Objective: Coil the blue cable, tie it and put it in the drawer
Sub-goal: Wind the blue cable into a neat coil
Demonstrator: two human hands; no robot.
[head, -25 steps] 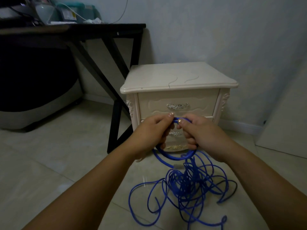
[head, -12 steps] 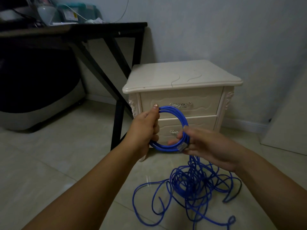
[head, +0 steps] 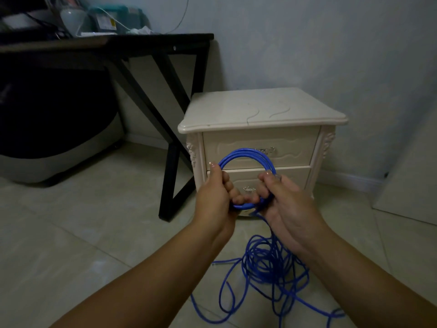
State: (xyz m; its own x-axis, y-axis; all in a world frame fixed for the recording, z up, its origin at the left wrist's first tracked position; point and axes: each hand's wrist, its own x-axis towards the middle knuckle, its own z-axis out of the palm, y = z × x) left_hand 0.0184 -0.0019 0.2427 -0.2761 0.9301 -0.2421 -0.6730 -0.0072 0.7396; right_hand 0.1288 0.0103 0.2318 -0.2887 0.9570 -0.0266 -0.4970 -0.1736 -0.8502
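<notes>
The blue cable (head: 246,154) forms a small round coil of a few turns held upright in front of me. My left hand (head: 216,194) grips the coil's left side, thumb on top. My right hand (head: 287,202) pinches its right side, with the cable's clear plug end at the thumb. From the coil's bottom the cable drops to a loose tangled pile on the floor tiles (head: 267,263). Behind the coil stands a cream nightstand (head: 260,114) with two drawers; the top drawer (head: 295,147) and the lower one are both shut.
A black desk (head: 132,43) with crossed legs stands left of the nightstand, cluttered with boxes and wires on top. A dark, grey-based object (head: 54,129) sits under it. A white panel (head: 411,185) leans at the right wall.
My right hand has come back up to the coil's right side, laying another turn on it. The coil looks rounder and slightly bigger. The view has shifted a little.
</notes>
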